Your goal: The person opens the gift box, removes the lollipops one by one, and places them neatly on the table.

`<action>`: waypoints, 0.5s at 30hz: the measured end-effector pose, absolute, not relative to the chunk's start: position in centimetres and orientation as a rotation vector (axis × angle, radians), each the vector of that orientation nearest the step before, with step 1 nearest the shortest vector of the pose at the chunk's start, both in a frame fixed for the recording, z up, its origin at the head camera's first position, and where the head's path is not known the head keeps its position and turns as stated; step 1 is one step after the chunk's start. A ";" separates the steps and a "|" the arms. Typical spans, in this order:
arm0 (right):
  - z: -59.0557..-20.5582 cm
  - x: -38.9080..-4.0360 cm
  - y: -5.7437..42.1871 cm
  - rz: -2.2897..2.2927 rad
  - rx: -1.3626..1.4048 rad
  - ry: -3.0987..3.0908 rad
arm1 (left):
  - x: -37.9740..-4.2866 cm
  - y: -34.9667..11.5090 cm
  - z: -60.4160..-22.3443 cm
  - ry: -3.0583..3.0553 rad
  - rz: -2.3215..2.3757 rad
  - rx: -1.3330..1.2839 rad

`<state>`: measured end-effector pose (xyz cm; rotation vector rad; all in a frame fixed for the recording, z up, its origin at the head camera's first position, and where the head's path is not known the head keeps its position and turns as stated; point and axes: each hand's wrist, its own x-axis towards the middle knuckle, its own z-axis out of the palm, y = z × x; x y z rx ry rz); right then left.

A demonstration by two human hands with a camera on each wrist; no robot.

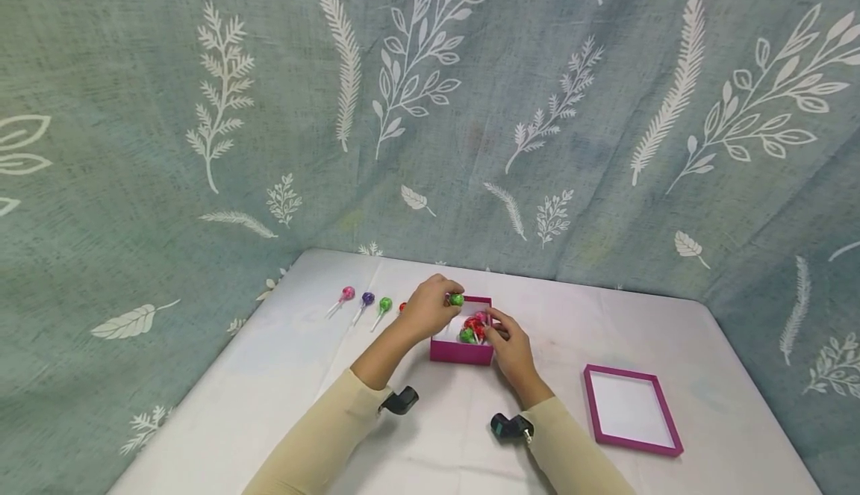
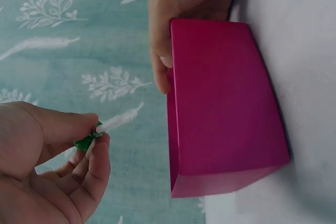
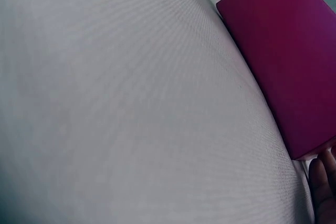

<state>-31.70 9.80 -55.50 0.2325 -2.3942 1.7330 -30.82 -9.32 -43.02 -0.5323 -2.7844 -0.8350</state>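
1. Left hand [image 1: 430, 308] pinches a green lollipop [image 1: 457, 299] near its stick's base, over the magenta box [image 1: 460, 353]; I'd lower it gently, avoiding snags.
2. Right hand [image 1: 512, 344] grips box's right side; keep steady.
3. Loose lollipops [image 1: 385, 304] left; lid [image 1: 631, 409] well apart, right.

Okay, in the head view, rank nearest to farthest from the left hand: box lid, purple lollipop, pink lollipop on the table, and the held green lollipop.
1. Held green lollipop: pinched in the left hand.
2. Purple lollipop: on the table, left of that hand.
3. Pink lollipop: same row, farther left.
4. Box lid: right, past the right hand.
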 end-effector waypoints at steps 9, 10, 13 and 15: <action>-55.9 -31.7 9.7 1.705 0.230 -2.405 | -28.8 -11.4 -43.7 -2.723 -0.984 -0.518; -55.9 -31.7 9.7 1.705 0.230 -2.403 | -28.6 -11.7 -43.7 -2.711 -0.992 -0.514; -55.8 -31.8 9.8 1.705 0.232 -2.401 | -28.1 -12.6 -43.9 -2.678 -1.022 -0.505; -55.7 -31.8 9.8 1.706 0.231 -2.401 | -27.9 -13.2 -44.0 -2.660 -1.036 -0.502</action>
